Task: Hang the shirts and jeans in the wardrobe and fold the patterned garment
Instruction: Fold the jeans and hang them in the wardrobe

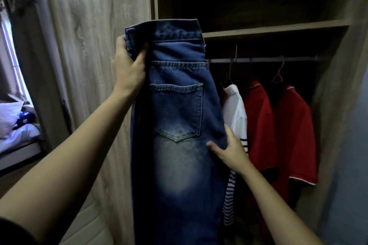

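Blue faded jeans point(179, 109) hang upright in front of me, folded lengthwise, back pocket facing me. My left hand point(129, 65) grips their left edge just below the waistband. My right hand point(229, 149) pinches the right edge lower down, beside the pocket. Behind them is the open wardrobe with a rail point(264, 59). On the rail hang a white shirt with a striped lower part point(236, 113) and two red polo shirts point(258, 125) point(294, 135). Any hanger in the jeans is hidden.
The closed wooden wardrobe door point(95, 45) fills the left. A shelf point(274, 29) runs above the rail. A bed with pale bedding point(18, 125) and a curtained window lie far left. The wardrobe's right wall point(334, 85) stands close to the red shirts.
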`<state>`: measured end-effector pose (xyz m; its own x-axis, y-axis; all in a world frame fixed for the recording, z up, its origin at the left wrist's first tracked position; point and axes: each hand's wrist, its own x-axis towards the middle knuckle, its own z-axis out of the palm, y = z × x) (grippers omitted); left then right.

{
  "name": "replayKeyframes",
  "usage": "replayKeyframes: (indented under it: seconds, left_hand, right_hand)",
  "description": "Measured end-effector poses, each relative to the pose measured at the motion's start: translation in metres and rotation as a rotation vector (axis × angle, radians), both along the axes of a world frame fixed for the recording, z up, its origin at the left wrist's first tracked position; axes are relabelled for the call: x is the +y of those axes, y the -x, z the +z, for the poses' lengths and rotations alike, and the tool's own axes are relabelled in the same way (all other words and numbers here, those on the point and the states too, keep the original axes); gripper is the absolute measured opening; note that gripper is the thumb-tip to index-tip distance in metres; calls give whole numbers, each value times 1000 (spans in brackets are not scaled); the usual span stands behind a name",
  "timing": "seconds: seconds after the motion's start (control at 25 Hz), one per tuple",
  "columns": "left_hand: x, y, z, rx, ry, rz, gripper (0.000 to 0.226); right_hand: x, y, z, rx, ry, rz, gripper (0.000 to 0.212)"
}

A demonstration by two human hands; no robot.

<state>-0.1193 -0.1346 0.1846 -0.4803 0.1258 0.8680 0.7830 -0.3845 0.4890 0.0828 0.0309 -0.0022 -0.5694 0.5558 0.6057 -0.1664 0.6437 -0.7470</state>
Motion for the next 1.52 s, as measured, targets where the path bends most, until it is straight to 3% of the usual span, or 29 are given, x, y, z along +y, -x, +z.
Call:
replayKeyframes:
  seconds: [0.08,0.12,0.2,0.24,0.32,0.4,0.48,0.52,0.6,0.64,0.72,0.8,0.92,1.04,1.12,1.2,1.28,1.32,1.4,1.52]
  left_hand:
    - [-4,5,-2,11,26,-33,31]
    - [-6,6,-1,60,54,-19,33]
    - [-8,14,9,153,187,68,34]
    - [-4,21,22,115,272,120,38]
    - [-1,36,48,-206,464,79,54]
    - [-7,43,50,-454,511,-368,58]
    - [-5,40,10,-646,341,-748,65]
    - [-8,34,-28,-764,280,-831,68]
    - [-12,11,-106,-897,336,-764,71]
    - [-13,1,-131,-880,434,-733,68]
    - [-14,-7,-152,-839,592,-550,40]
    - [-19,-9,-154,-831,558,-446,18]
    - [-35,-25,-167,-808,372,-417,26]
    - [-47,-47,-185,-743,344,-161,40]
    - [-46,-52,-187,-885,306,-60,40]
    - [-51,-51,-186,-993,230,-254,30]
    - [-60,-55,-185,-831,258,-464,23]
    - [-62,-57,-184,-695,309,-465,20]
    - [-62,-60,-179,-504,320,-307,14]
    - [-57,-56,-169,-461,237,-121,10]
  right_hand:
    - [-2,2,-3,-63,30,15,11]
    - [-3,2,-1,-44,81,25,3]
    - [-6,1,5,22,144,65,14]
    - [-8,1,11,60,165,85,17]
    - [-16,3,29,113,198,111,17]
    - [-22,3,50,160,256,131,16]
    - [-20,1,61,217,307,143,13]
    - [-20,-1,62,234,319,131,12]
    - [-15,-2,52,217,304,54,13]
    - [-13,-1,47,189,308,11,14]
    - [-8,-1,37,97,325,-62,16]
    - [-3,-10,30,27,299,5,10]
    - [-6,-29,22,50,252,129,13]
    - [-16,-30,4,102,235,29,18]
    - [-22,-27,-6,86,230,-3,21]
    - [-23,-29,-11,117,247,-29,23]
    - [-18,-32,-12,156,232,-98,22]
    - [-16,-33,-10,172,201,-151,21]
    - [-12,-32,-5,194,110,-229,19]
    - [-11,-29,2,240,39,-213,19]
